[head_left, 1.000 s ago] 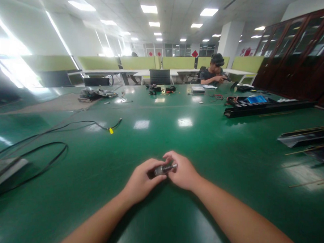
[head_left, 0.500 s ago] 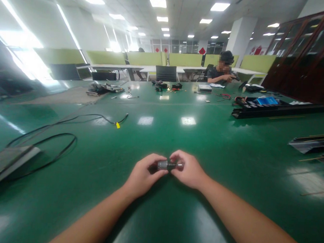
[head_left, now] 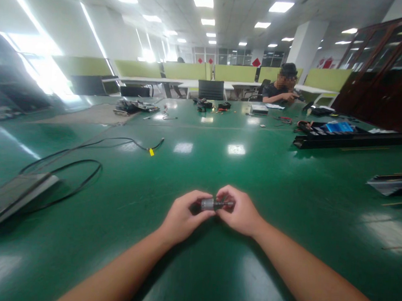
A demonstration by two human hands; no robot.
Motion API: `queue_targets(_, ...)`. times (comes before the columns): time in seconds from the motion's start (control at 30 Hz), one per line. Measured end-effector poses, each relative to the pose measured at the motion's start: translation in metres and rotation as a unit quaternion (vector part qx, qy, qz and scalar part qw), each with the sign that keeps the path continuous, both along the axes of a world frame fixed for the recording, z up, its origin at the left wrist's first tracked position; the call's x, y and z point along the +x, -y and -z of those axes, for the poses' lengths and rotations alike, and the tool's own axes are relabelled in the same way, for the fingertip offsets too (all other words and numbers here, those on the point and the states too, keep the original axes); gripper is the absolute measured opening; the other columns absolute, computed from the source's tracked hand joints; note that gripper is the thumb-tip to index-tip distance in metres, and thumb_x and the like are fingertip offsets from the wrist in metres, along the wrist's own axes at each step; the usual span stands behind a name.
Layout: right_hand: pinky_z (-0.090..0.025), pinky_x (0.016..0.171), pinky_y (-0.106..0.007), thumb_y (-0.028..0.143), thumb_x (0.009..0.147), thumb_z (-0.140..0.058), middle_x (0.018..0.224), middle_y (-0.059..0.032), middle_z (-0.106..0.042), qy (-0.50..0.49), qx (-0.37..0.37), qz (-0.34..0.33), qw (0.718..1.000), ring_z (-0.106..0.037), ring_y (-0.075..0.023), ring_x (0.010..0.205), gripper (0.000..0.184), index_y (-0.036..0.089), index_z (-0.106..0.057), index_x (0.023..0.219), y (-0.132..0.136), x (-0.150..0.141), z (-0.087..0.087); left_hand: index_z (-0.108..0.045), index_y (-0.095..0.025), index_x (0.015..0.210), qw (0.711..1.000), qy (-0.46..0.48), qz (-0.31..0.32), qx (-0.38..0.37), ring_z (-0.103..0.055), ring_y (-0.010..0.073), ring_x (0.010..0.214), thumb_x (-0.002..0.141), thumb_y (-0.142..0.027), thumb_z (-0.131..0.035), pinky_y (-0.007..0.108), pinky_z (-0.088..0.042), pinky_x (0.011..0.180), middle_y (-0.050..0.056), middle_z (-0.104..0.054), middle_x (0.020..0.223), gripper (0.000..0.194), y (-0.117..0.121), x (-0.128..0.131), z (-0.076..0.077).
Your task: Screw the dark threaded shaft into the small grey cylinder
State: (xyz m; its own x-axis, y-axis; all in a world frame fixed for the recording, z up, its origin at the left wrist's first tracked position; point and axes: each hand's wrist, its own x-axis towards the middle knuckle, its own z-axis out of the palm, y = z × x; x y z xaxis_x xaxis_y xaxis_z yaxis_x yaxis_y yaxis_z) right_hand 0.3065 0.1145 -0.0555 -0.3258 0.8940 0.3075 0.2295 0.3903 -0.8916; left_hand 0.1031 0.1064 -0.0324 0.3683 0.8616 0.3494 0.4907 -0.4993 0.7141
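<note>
In the head view, a small grey and black cylindrical part [head_left: 207, 204], like a small motor, lies crosswise between my two hands over the green table. My left hand [head_left: 184, 217] pinches its wider grey end between thumb and fingers. My right hand [head_left: 240, 211] closes around the narrower dark end, where a thin shaft-like tip shows between the fingers. The fingers cover parts of both ends. Whether the part touches the tabletop, I cannot tell.
A flat panel-like device [head_left: 20, 195] lies at left, beside a looped black cable [head_left: 95, 163] with a yellow tag [head_left: 151, 152]. Black channels [head_left: 346, 139] and other parts lie at right. Across the green table [head_left: 200, 168] a person [head_left: 281, 89] sits handling something dark.
The whole scene, hands included, has shifted slightly right in the view. Both hands keep their grip on the cylindrical part, and any turning of it is too slight to be sure of.
</note>
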Motion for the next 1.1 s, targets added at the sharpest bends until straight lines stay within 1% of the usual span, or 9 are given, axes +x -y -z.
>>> queue_targets(0.17, -0.049, 0.070, -0.026, 0.011, 0.074, -0.065, 0.085, -0.0031, -0.067, 0.031, 0.102, 0.034, 0.994, -0.063, -0.0172, 0.077, 0.014, 0.019, -0.066, 0.085, 0.0034, 0.0002, -0.0088, -0.068, -0.021, 0.104, 1.000, 0.002, -0.001, -0.001, -0.066, 0.0190, 0.089, 0.081, -0.031, -0.074, 0.030, -0.051, 0.081, 0.004, -0.072, 0.098, 0.026, -0.0012, -0.0005, 0.0022)
queue_targets(0.23, -0.047, 0.069, -0.026, 0.012, 0.075, -0.066, 0.083, -0.0031, -0.067, 0.041, 0.120, 0.036, 0.991, -0.062, -0.0173, 0.077, 0.012, 0.019, -0.067, 0.084, 0.0040, 0.0003, -0.0103, -0.068, -0.021, 0.104, 1.000, 0.003, 0.002, -0.004, -0.066, 0.0187, 0.090, 0.081, -0.031, -0.074, 0.029, -0.051, 0.082, 0.004, -0.072, 0.099, 0.026, -0.0015, -0.0004, 0.0027)
queue_targets(0.4, -0.048, 0.069, -0.026, 0.011, 0.076, -0.066, 0.083, -0.0036, -0.069, 0.037, 0.121, 0.030, 0.992, -0.063, -0.0172, 0.076, 0.011, 0.019, -0.069, 0.084, 0.0041, 0.0005, -0.0107, -0.069, -0.021, 0.103, 1.000, 0.006, 0.000, -0.009, -0.066, 0.0174, 0.090, 0.080, -0.030, -0.075, 0.028, -0.050, 0.082, 0.002, -0.072, 0.098, 0.025, -0.0011, 0.0000, 0.0027)
queue_targets(0.57, -0.047, 0.068, -0.025, 0.010, 0.074, -0.068, 0.080, -0.0021, -0.069, 0.038, 0.117, 0.033, 0.992, -0.063, -0.0164, 0.074, 0.012, 0.019, -0.070, 0.082, 0.0030, 0.0006, -0.0091, -0.069, -0.022, 0.103, 1.000, 0.007, -0.003, -0.012, -0.066, 0.0161, 0.090, 0.080, -0.030, -0.076, 0.026, -0.049, 0.082, 0.001, -0.072, 0.098, 0.026, -0.0013, 0.0001, 0.0040)
queue_targets(1.1, -0.046, 0.064, -0.024, 0.012, 0.073, -0.071, 0.076, -0.0006, -0.069, 0.041, 0.104, 0.044, 0.993, -0.064, -0.0153, 0.069, 0.009, 0.019, -0.071, 0.078, 0.0035, 0.0002, -0.0080, -0.069, -0.023, 0.104, 1.000, 0.009, -0.002, -0.008, -0.066, 0.0156, 0.089, 0.079, -0.029, -0.076, 0.026, -0.050, 0.081, 0.001, -0.071, 0.098, 0.026, -0.0025, -0.0012, 0.0073)
